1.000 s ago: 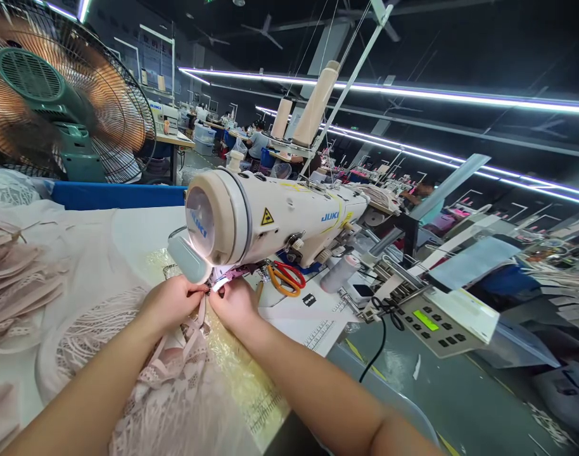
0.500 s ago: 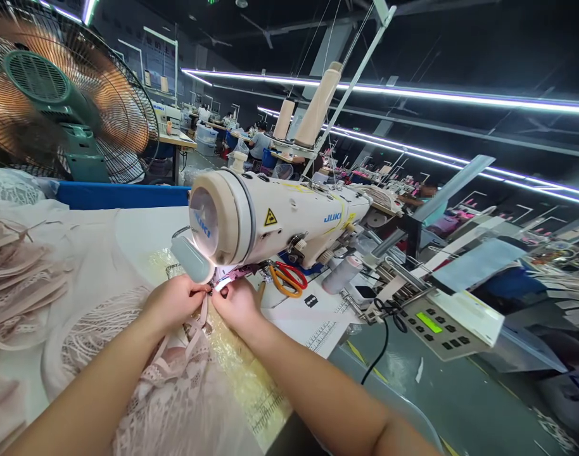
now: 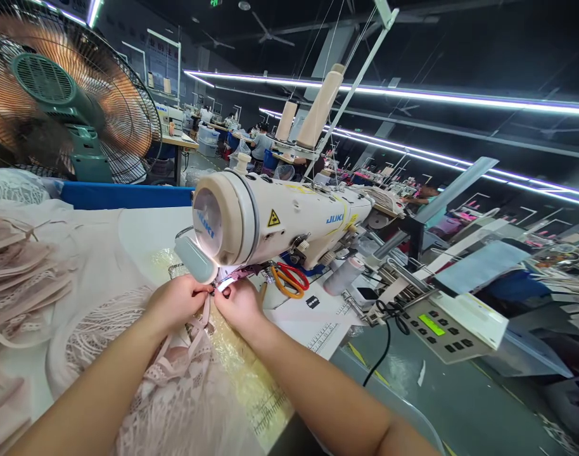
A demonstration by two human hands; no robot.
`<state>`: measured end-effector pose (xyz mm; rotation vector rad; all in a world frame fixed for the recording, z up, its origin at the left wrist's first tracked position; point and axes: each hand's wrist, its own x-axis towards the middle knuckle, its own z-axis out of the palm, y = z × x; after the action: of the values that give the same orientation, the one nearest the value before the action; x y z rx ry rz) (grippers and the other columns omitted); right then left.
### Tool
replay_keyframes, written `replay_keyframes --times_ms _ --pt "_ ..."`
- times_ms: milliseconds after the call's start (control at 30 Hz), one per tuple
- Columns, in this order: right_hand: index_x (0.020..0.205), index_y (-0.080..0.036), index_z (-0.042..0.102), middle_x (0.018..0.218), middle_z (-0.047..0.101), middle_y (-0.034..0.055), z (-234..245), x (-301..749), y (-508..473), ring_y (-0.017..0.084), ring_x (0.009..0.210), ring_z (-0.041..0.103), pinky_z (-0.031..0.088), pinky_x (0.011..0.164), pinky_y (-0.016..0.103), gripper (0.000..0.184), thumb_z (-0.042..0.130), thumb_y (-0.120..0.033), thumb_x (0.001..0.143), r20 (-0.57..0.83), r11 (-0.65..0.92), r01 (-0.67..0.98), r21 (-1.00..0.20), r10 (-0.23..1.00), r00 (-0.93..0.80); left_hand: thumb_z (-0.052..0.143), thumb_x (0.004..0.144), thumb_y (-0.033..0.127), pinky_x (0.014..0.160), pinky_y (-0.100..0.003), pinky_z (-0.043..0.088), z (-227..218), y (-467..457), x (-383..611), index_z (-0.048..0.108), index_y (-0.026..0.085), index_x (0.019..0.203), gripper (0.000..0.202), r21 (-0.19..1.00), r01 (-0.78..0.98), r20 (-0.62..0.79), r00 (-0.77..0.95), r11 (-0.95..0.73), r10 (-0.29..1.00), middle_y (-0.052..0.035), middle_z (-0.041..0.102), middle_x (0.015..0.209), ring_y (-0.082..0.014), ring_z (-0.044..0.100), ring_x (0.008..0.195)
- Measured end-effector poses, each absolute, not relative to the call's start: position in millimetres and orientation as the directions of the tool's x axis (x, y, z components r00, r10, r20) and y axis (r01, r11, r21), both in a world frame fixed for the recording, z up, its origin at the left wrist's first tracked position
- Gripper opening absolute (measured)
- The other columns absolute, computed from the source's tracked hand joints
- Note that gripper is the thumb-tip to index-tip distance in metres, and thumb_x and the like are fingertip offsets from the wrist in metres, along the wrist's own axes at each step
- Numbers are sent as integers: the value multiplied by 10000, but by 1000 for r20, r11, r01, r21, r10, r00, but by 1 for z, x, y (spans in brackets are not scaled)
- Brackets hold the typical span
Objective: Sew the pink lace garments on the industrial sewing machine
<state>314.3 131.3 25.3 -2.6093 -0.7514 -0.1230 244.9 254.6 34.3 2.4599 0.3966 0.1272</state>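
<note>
Pinching strap (image 3: 206, 311): left hand (image 3: 176, 300) | right hand (image 3: 242, 308): fingers (image 3: 223, 304) partly hidden

Bare forearms (image 3: 111, 370) stretched forward, converging; left hand (image 3: 175, 304) pinching, right hand (image 3: 242, 308) curled just beside.

Left hand (image 3: 178, 304), right hand (image 3: 239, 307) and forearms (image 3: 313, 364) are bare.

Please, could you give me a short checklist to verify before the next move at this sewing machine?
1. Left hand holding fabric: ok, pinched near the machine's foot.
2. Right hand gripping fabric: cannot tell, fingertips partly hidden.
3. Hands clear of needle: cannot tell, needle not visible.
4. Fabric lying flat: not ok, bunched below the hands.
5. Scissors apart from both hands: ok.
6. Green display lit: ok.
</note>
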Motion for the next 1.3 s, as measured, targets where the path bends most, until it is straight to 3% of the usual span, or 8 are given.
replay_keyframes --times_ms 200,433,633,1300 --pt "549 -191 548 546 529 -11 24 315 132 115 487 393 229 458 246 184 500 -233 722 176 -782 522 -341 492 852 450 732 368 749 -266 466 34 255 245 721 324 924 335 599 267 -15 946 -755 323 33 715 886 -196 632 832" --pt "665 -199 634 705 662 29 25 315 132 157 613 539 293 512 255 160 491 -232 729 186 -780 552 -295 520 834 452 733 379 755 -271 461 32 256 246 719 327 929 336 598 262 -20 950 -757 313 29 709 878 -199 630 827" --pt "689 -206 660 722 678 31 24 316 134 171 637 569 319 522 251 169 497 -239 720 148 -792 526 -310 506 850 398 767 403 732 -277 456 32 256 246 695 315 1016 397 569 288 -64 949 -770 307 8 685 880 -202 615 811" --pt "605 -188 591 533 524 -24 29 314 130 109 478 390 278 476 229 156 516 -230 735 182 -734 563 -380 537 824 393 764 356 812 -288 449 34 255 244 688 307 1040 407 575 284 -73 952 -767 297 5 686 995 -208 613 889"
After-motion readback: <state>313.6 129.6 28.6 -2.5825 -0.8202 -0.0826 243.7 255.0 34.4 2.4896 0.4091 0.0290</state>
